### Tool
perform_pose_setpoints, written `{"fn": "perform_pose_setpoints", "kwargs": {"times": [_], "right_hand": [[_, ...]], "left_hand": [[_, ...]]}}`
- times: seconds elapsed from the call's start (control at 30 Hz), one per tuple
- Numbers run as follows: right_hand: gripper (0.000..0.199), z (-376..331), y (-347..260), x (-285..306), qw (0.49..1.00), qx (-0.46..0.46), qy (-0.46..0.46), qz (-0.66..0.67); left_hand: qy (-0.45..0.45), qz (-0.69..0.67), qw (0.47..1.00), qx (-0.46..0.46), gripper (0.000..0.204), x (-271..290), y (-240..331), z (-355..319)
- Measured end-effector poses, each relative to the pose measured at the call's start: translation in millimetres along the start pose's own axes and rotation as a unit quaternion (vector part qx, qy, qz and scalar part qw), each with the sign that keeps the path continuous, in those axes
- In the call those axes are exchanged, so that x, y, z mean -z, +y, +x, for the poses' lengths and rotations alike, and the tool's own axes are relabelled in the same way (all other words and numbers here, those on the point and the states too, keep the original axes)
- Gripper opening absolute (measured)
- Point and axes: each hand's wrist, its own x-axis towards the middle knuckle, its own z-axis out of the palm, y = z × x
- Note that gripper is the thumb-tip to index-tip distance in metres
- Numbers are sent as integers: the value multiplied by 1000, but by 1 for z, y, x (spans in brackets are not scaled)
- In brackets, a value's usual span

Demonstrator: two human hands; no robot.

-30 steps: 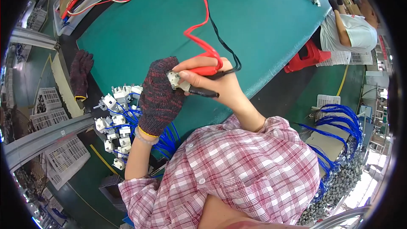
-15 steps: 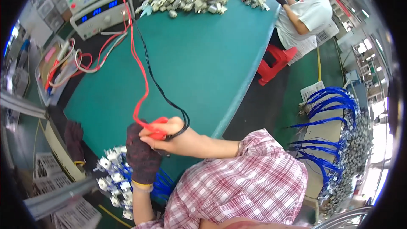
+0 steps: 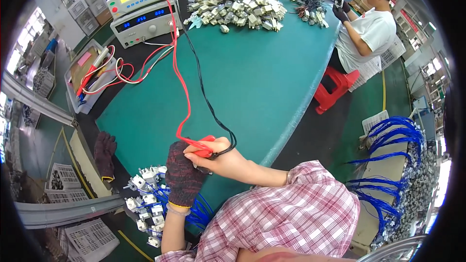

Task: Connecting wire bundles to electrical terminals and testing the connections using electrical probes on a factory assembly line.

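Probes, red (image 3: 203, 146) and black, sit gripped in the bare right hand (image 3: 221, 159) against a connector hidden in the closed gloved left hand (image 3: 182, 172), white blue-wired connectors (image 3: 145, 194) heaped near-left apparently awaiting testing.

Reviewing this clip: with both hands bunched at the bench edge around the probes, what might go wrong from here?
1. The right hand is bare while pinching the red probe; only the left hand wears a glove, so skin may touch the tips.
2. The red lead and black lead cross the green table to the tester; a tug could snag them.
3. The white connectors hang off the edge and might slide down.
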Motion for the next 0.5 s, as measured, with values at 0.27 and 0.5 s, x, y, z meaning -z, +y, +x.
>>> {"fn": "perform_pose_setpoints", "kwargs": {"times": [0.27, 0.5], "right_hand": [[31, 12, -2, 78, 954, -145, -97, 244], [46, -3, 27, 50, 936, -246, -53, 247]], "left_hand": [[100, 150, 977, 115, 51, 75, -19, -9], [-66, 197, 978, 8, 68, 66, 59, 1]]}}
